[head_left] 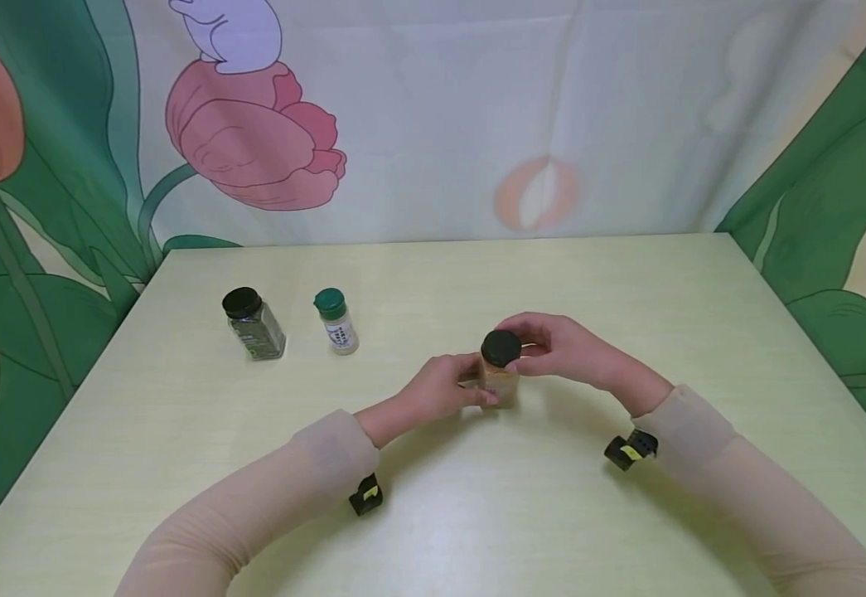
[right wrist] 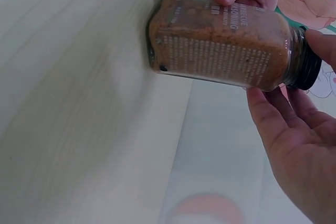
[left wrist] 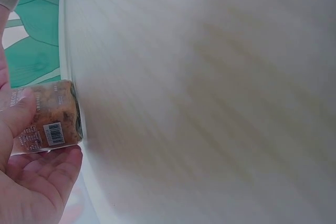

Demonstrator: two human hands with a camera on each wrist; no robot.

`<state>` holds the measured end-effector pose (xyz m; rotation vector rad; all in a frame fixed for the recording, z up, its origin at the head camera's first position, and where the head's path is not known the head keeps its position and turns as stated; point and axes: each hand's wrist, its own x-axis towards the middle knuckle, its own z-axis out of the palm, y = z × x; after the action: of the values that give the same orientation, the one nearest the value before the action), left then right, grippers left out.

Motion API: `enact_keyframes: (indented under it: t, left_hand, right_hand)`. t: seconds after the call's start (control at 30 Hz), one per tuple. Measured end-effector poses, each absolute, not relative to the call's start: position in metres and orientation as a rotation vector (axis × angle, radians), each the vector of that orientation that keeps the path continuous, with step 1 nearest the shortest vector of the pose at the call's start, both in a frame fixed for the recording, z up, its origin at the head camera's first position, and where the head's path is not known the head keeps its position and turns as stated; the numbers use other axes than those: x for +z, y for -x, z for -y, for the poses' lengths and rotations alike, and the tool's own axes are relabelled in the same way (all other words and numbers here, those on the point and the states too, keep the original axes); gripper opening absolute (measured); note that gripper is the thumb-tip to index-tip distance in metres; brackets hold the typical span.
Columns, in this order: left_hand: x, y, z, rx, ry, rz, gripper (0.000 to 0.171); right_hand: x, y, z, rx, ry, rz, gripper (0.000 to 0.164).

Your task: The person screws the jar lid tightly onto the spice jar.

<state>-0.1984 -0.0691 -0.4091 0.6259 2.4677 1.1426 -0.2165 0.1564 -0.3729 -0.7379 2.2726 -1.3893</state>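
A glass seasoning jar (head_left: 501, 386) with a black lid (head_left: 502, 347) stands upright on the table, right of centre in the head view. Orange-brown powder shows through its printed glass (right wrist: 215, 43). My left hand (head_left: 436, 390) grips the lower body between thumb and fingers; in the left wrist view a barcode faces out beside that thumb. From the other side, my right hand (head_left: 568, 351) holds the jar at its top. In the right wrist view the right thumb lies on the lid and the fingertips are at the neck and shoulder.
At the table's left stand a square jar (head_left: 257, 332) of green contents with a black lid and a small shaker bottle (head_left: 339, 327) with a green cap. A patterned curtain (head_left: 433, 124) hangs behind the pale table (head_left: 477, 514). Wrist cameras (head_left: 631, 449) hang under both sleeves.
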Motion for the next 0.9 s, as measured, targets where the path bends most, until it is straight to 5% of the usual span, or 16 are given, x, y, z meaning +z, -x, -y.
enact_keyframes:
  t: [0.5,0.9]
  left_hand:
    - [-0.4098,0.1985,0.0689,1.149,-0.619,-2.471,0.038]
    - [-0.4097,0.1976,0.0695,1.174,-0.624,-2.458,0.028]
  right_hand:
    - [-0.3712,0.2170,-0.1582,-1.363,0.756,-2.243,0.056]
    - [-0.3731,0.2169,-0.1568,-1.394,0.746,-2.258,0.047]
